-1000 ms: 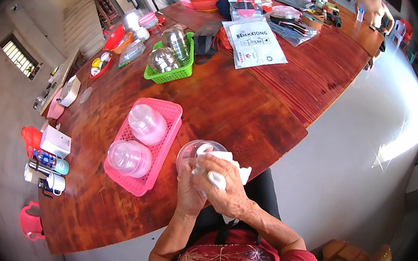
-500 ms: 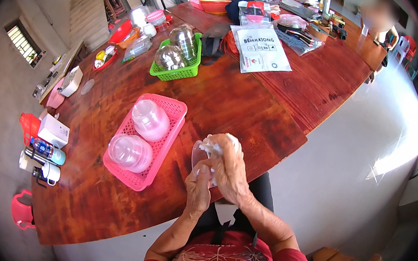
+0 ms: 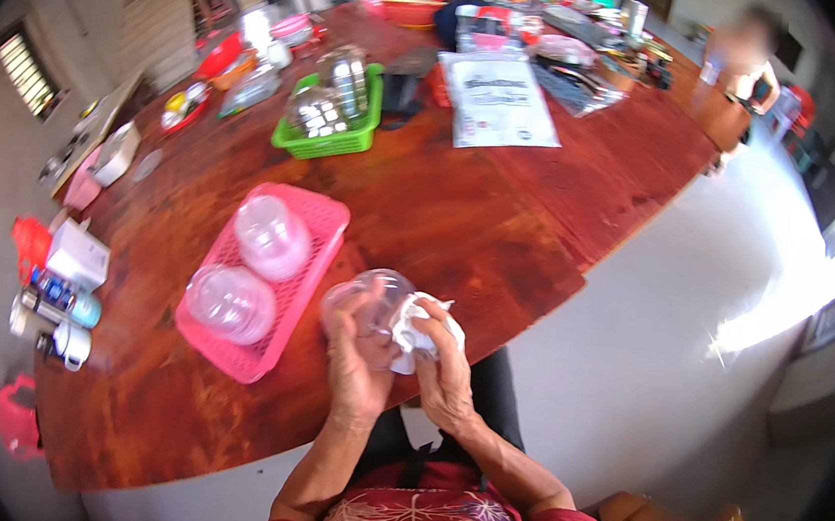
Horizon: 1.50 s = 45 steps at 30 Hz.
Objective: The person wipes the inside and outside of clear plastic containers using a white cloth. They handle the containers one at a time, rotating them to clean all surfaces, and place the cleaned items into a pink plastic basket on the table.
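Note:
A clear, rounded plastic cup or bowl [image 3: 385, 288] is held over the table's front edge, its dome toward the far side. My left hand [image 3: 360, 360] grips it from the left, fingers wrapped around its wall. My right hand [image 3: 442, 368] is closed on a crumpled white tissue or cloth [image 3: 417, 336], pressed against the right side of the clear cup. Left of my hands stands a pink perforated basket [image 3: 313, 286], holding two stacks of clear cups [image 3: 274, 237] turned upside down.
A green basket [image 3: 333, 147] with clear domed containers stands farther back. Beyond it are a white printed bag [image 3: 498, 108] and a heap of packages. Bottles, mugs and a white box [image 3: 79, 253] line the left edge. At the far right a person [image 3: 742, 76] stands by the table.
My hands have moved apart, and the clear cup now shows more fully in my left hand. The white tissue has shifted down its right side. The whole view has moved slightly.

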Each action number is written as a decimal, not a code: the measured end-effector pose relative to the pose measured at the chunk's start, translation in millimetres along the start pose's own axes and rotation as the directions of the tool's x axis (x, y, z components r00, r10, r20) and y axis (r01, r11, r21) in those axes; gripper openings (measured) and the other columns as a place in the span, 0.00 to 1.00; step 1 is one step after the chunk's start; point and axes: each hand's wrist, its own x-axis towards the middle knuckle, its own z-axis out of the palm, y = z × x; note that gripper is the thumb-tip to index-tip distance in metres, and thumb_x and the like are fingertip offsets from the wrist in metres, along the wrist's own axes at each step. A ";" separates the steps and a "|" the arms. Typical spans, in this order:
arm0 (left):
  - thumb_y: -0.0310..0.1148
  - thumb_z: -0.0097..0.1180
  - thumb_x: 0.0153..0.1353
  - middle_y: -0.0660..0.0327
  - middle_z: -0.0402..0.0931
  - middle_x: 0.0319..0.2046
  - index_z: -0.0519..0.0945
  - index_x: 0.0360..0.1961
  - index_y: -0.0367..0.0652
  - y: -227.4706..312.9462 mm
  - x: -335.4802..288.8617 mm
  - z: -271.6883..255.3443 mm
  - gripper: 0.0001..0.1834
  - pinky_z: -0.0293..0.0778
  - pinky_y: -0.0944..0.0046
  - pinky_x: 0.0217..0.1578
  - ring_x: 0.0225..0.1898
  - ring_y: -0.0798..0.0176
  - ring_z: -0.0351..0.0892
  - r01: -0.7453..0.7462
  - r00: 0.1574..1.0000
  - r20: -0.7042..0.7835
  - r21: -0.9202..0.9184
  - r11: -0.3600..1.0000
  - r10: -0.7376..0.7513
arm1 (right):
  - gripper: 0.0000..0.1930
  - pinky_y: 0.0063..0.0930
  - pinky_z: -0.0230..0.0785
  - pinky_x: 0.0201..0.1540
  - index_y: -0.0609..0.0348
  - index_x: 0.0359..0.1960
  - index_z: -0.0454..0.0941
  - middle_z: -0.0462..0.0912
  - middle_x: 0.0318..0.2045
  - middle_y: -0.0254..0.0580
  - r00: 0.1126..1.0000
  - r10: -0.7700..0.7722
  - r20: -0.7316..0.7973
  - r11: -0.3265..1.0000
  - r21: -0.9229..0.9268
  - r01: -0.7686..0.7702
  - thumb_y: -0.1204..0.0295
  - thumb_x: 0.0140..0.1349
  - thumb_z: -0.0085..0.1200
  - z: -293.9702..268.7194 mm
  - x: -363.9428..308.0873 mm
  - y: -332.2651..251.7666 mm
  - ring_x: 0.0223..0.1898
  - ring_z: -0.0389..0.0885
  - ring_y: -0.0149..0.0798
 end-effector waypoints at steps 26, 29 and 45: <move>0.52 0.36 0.69 0.59 0.57 0.66 0.61 0.63 0.58 -8.1 -4.7 1.9 0.24 0.68 0.38 0.56 0.60 0.40 0.64 0.216 0.956 0.247 -0.224 0.950 -0.159 | 0.20 0.29 0.57 0.58 0.54 0.59 0.62 0.65 0.52 0.42 0.921 0.389 0.014 0.870 0.323 -0.373 0.75 0.65 0.39 -30.5 13.0 8.0 0.56 0.65 0.39; 0.53 0.36 0.69 0.57 0.57 0.66 0.63 0.62 0.57 -10.6 -10.9 0.4 0.24 0.68 0.36 0.55 0.60 0.39 0.64 0.260 0.947 0.240 -0.184 0.948 -0.213 | 0.18 0.27 0.62 0.54 0.55 0.58 0.63 0.67 0.49 0.38 0.893 0.445 0.067 0.826 0.354 -0.439 0.73 0.66 0.38 -40.0 23.1 16.8 0.50 0.68 0.34; 0.48 0.35 0.70 0.53 0.54 0.66 0.57 0.63 0.53 -8.9 4.6 1.1 0.23 0.67 0.50 0.58 0.60 0.50 0.65 0.042 0.987 0.160 -0.074 0.996 -0.029 | 0.22 0.44 0.58 0.63 0.54 0.52 0.73 0.62 0.62 0.51 0.894 -0.408 0.185 0.803 -0.393 0.448 0.75 0.52 0.55 -4.1 -7.1 6.4 0.63 0.60 0.55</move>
